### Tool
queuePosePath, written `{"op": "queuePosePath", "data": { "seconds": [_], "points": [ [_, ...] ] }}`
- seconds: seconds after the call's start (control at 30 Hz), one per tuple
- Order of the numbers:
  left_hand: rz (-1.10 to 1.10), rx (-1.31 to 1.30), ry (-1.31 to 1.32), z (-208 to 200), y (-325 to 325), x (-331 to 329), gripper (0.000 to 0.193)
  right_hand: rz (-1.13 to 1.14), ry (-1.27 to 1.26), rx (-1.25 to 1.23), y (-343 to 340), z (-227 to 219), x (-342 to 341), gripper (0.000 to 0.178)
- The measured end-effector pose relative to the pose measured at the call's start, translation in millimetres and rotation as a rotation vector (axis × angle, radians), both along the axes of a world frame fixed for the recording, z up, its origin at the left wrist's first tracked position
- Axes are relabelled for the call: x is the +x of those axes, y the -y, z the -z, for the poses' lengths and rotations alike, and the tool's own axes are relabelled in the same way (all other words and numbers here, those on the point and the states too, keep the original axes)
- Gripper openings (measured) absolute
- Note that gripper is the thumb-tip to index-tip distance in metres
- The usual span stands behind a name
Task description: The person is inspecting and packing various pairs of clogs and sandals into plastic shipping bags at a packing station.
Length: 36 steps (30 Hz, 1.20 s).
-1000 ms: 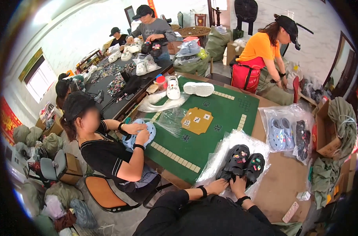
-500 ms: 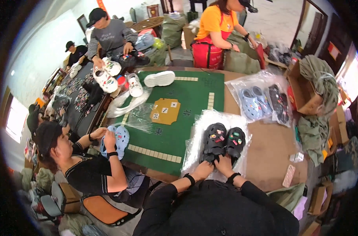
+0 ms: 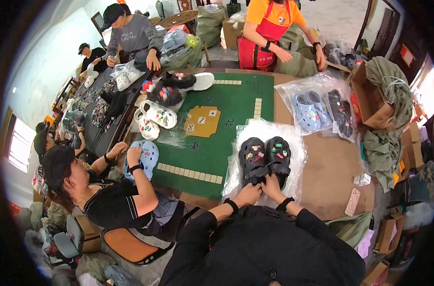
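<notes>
black clogs (image 3: 260, 164), long axes nearly parallel, seemingly point toes forward

On table (image 3: 334, 164): mat (image 3: 236, 95), with plastic (image 3: 293, 148) across its right edge; right of mat: bagged clogs (image 3: 303, 114), box (image 3: 362, 179), phone (image 3: 352, 202)

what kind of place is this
Likely a small, informal footwear workshop: there are charm-studded black clogs, bagged blue clogs, and small colourful pieces strewn across a dark table.
</notes>
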<state>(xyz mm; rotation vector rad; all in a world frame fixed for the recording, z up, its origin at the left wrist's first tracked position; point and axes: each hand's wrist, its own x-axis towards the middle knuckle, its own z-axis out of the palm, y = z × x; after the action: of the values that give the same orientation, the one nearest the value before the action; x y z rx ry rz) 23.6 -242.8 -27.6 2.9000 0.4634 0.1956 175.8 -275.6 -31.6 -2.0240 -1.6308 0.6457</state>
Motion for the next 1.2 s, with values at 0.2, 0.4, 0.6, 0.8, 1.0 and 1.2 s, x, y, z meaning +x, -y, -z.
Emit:
{"op": "queuePosePath", "data": {
  "seconds": [0.2,0.4,0.6,0.8,1.0,1.2],
  "points": [
    [0.0,-0.025,-0.013,-8.9,0.2,-1.3,0.027,-0.09,0.196,0.185,4.6,4.1,0.6,0.035],
    [0.001,-0.053,-0.006,-11.9,0.9,-1.5,0.023,-0.093,0.119,0.042,6.0,-8.9,2.8,0.038],
    [0.12,-0.358,0.089,-23.2,-12.0,-13.3,0.016,-0.099,0.066,0.103,5.1,-4.7,3.0,0.038],
    [-0.229,-0.332,0.407,-93.6,-68.6,-43.7,0.018,-0.088,0.07,0.131,7.2,-8.2,-1.5,0.037],
    [-0.637,-0.193,0.538,-103.0,-164.2,-91.6,0.023,-0.062,0.183,0.122,7.0,-6.2,-2.0,0.032],
    [-0.828,-0.218,0.527,-91.4,-241.2,-138.8,0.023,0.022,0.187,0.098,8.4,-10.1,-8.9,0.036]
  ]
}}
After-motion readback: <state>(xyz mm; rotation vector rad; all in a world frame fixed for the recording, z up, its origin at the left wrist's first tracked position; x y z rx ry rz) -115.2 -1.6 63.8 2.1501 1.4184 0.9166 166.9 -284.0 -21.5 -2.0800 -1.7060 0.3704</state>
